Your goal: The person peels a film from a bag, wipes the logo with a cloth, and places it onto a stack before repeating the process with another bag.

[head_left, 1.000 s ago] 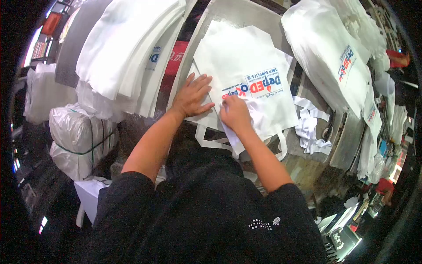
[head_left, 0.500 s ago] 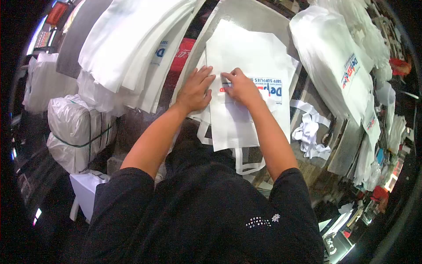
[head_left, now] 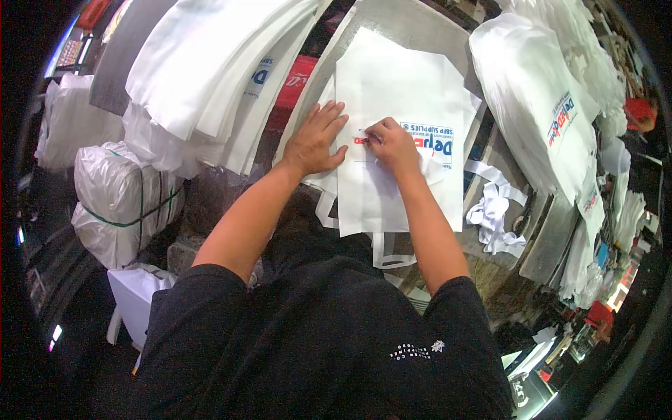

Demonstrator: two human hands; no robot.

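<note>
A white printed bag [head_left: 385,77] lies flat in front of me on a grey board [head_left: 364,15]. Its blue and red lettering appears upside down. My left hand [head_left: 316,138] rests flat along the bag's left edge, fingers stretched out and thumb apart. Over the print, my right hand [head_left: 393,145] is closed, fingertips pinched together at the red lettering. What they hold, if anything, is too small to make out. A loose white flap [head_left: 432,171] shows beside my right wrist. White handle straps [head_left: 381,255] stick out below the bag's near edge.
White sheets [head_left: 203,63] fan out at upper left, beside a red Coca-Cola panel [head_left: 297,82]. Printed white bags [head_left: 525,91] are stacked at right, near a heap of white straps [head_left: 493,217]. A tied plastic-wrapped bundle [head_left: 115,203] sits at left.
My right hand has shifted slightly right and down across the print, uncovering some red lettering. My left hand stays flat at the bag's edge. The view has moved a little.
</note>
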